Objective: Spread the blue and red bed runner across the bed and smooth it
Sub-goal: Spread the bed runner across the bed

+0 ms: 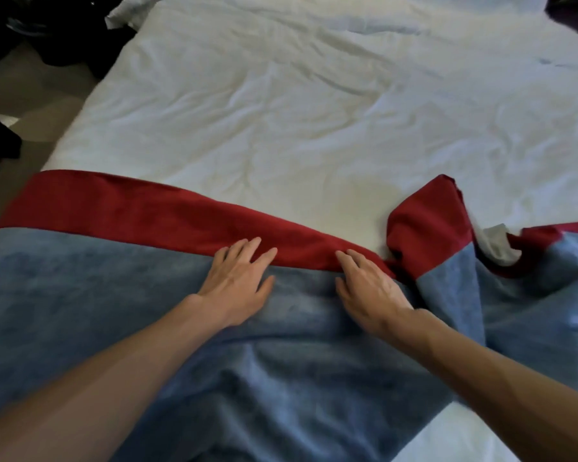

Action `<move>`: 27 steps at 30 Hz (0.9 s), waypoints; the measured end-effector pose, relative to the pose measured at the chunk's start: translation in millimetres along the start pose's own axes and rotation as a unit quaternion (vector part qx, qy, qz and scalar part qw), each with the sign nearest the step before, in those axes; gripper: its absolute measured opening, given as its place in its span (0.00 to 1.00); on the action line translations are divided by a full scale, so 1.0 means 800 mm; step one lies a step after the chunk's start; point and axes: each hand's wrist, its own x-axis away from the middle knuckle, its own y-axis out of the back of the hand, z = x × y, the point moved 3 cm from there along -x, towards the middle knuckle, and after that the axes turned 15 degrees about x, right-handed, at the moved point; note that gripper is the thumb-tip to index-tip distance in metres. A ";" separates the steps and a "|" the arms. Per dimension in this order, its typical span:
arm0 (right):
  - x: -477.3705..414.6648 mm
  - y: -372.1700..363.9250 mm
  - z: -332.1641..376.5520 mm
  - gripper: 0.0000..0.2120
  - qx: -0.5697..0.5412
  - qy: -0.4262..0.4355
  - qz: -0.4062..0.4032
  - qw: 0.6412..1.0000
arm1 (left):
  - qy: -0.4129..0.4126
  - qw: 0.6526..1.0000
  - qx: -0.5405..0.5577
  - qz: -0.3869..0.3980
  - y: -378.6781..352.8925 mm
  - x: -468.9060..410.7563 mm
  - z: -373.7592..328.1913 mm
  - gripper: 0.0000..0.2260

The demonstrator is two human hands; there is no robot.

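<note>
The bed runner is blue with a red band along its far edge and lies across the near end of the white bed. Its left half lies flat. On the right it is bunched, with a red and blue fold standing up and twisted. My left hand rests flat on the runner where blue meets red, fingers spread. My right hand lies palm down just beside it, fingertips on the red band next to the bunched fold. Neither hand grips the cloth.
The white duvet is wrinkled and a pillow lies at the far left corner. Beige floor runs along the bed's left side with dark items on it. A white patch of bedding shows at the near right.
</note>
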 end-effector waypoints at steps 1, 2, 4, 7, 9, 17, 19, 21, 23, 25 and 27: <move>-0.007 0.001 -0.006 0.23 -0.003 0.004 -0.002 1.000 | 0.006 1.000 -0.005 0.009 -0.003 -0.011 -0.004 0.25; -0.014 0.003 -0.011 0.22 -0.006 0.008 -0.005 1.000 | 0.012 1.000 -0.009 0.015 -0.004 -0.020 -0.008 0.25; -0.030 0.007 -0.017 0.20 -0.017 0.013 -0.003 1.000 | 0.019 1.000 -0.015 0.019 -0.006 -0.037 -0.016 0.25; -0.061 0.005 -0.022 0.18 -0.029 0.002 0.012 1.000 | 0.014 0.999 -0.028 0.020 -0.007 -0.061 -0.022 0.26; -0.077 0.000 -0.025 0.16 -0.035 -0.022 0.022 0.999 | 0.011 0.999 -0.034 0.015 -0.006 -0.076 -0.023 0.24; -0.067 -0.013 -0.006 0.21 0.009 0.057 0.046 0.997 | -0.009 0.999 -0.043 0.029 0.001 -0.104 -0.008 0.12; -0.072 -0.011 -0.008 0.21 -0.010 0.031 0.042 0.999 | -0.016 0.997 -0.055 0.051 0.000 -0.105 -0.004 0.09; -0.081 -0.008 -0.015 0.17 -0.039 -0.009 0.037 0.999 | -0.028 0.997 -0.058 0.049 -0.001 -0.108 -0.006 0.11; -0.090 -0.006 -0.019 0.10 -0.043 -0.022 0.053 0.997 | -0.037 0.996 -0.070 0.050 -0.001 -0.112 -0.009 0.17; -0.094 -0.007 -0.018 0.13 -0.024 -0.001 0.092 0.995 | -0.046 0.992 -0.098 0.060 0.000 -0.115 -0.011 0.19; -0.094 -0.011 -0.012 0.11 0.005 0.034 0.108 0.994 | -0.054 0.990 -0.115 0.066 0.002 -0.116 -0.013 0.15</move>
